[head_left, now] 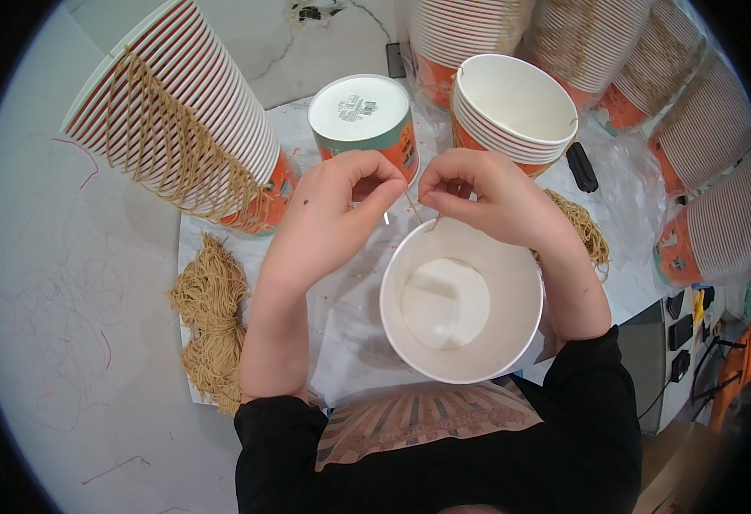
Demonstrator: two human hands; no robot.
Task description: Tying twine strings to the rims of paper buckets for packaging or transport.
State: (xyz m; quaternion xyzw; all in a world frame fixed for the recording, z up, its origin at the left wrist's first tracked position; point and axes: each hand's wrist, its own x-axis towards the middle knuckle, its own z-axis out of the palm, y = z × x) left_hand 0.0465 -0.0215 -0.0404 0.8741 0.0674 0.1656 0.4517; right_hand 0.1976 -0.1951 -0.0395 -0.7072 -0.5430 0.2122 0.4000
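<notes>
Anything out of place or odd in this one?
Yes: one orange bucket at top centre stands upside down, base up, while the nearest bucket opens upward. Stray scribbles also mark the otherwise plain pale surface at left.

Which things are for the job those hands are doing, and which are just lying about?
Seem part of the job:
string at the left hand
open tub near the right hand
left string bundle, right string bundle

Seem just lying about:
black object
clear plastic
orange thing, far right

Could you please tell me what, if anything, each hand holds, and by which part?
The left hand pinches a string near its visible top; the right hand's hold cannot be told.
</notes>
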